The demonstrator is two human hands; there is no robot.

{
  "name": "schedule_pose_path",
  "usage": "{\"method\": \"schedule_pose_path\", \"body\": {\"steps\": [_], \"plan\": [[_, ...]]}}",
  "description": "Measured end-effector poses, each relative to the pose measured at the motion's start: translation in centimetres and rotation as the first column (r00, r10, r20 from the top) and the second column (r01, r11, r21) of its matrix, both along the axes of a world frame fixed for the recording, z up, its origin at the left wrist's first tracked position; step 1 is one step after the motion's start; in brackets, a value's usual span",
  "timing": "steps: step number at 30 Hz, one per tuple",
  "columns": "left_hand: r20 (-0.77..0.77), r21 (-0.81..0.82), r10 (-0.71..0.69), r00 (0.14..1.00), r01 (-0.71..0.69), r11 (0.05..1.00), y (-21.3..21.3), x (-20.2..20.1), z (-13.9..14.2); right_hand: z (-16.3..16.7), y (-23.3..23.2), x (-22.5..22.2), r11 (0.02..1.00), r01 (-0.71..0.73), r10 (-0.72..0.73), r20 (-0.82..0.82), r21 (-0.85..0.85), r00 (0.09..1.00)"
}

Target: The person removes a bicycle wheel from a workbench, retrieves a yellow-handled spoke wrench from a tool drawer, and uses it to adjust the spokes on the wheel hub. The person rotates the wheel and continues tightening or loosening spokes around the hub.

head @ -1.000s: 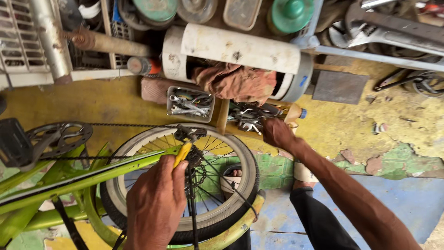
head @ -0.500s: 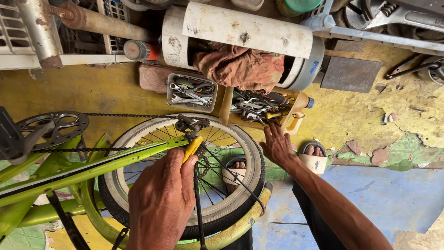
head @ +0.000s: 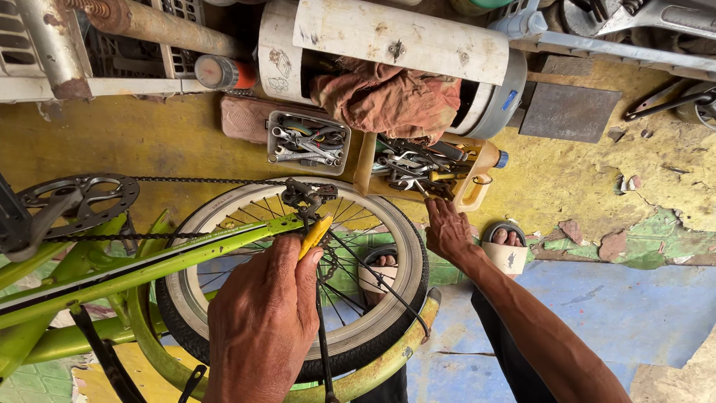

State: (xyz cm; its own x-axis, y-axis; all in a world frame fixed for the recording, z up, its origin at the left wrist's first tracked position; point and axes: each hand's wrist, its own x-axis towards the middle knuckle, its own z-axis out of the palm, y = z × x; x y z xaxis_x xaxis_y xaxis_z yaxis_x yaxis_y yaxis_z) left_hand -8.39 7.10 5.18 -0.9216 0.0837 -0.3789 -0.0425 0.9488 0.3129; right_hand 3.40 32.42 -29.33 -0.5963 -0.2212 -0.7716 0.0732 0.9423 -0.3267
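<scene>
His left hand (head: 261, 321) is closed around a yellow-handled tool (head: 315, 236) at the bicycle wheel (head: 373, 298). The right hand (head: 447, 227), fingers loosely open, reaches toward the far pile of wrenches (head: 410, 168), holding nothing.

The frame (head: 149, 265) is glossy green painted metal; the tyre (head: 406, 261) is matt black rubber with a pale wall. The chain (head: 201, 180) and spanners (head: 306, 143) are dull, greasy steel. A yellow plastic tool (head: 315, 235) looks smooth. The rag (head: 388, 97) is crumpled, stained cloth. The floor (head: 567, 179) is rough, flaking yellow-painted concrete.
</scene>
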Motion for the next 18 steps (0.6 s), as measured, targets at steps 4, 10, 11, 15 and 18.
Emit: {"method": "schedule_pose_path", "body": {"steps": [4,10,11,15,18], "plan": [[-0.028,0.009,-0.009,1.000,0.009,1.000,0.0,-0.1,0.0,0.0,-0.3,-0.5,1.000,0.003,-0.004,-0.069,-0.008,0.998],[-0.090,-0.004,0.004,0.996,-0.004,1.000,-0.2,-0.4,0.3,0.4,-0.9,-1.6,0.998,0.061,-0.061,0.025,0.008,0.998],[-0.074,-0.024,0.025,0.997,-0.027,0.999,-0.4,-0.4,0.4,0.5,-1.2,-1.7,0.996,0.087,-0.087,0.024,-0.010,0.996],[-0.085,-0.051,0.072,0.994,-0.077,0.996,-0.6,-0.4,0.7,1.1,-0.5,-1.3,0.982,0.115,-0.142,-0.192,-0.148,0.971],[-0.153,-0.036,0.086,0.984,-0.093,0.995,-0.6,-0.4,0.8,1.4,0.7,-0.7,0.948,0.261,-0.291,-0.163,-0.185,0.943]]}}
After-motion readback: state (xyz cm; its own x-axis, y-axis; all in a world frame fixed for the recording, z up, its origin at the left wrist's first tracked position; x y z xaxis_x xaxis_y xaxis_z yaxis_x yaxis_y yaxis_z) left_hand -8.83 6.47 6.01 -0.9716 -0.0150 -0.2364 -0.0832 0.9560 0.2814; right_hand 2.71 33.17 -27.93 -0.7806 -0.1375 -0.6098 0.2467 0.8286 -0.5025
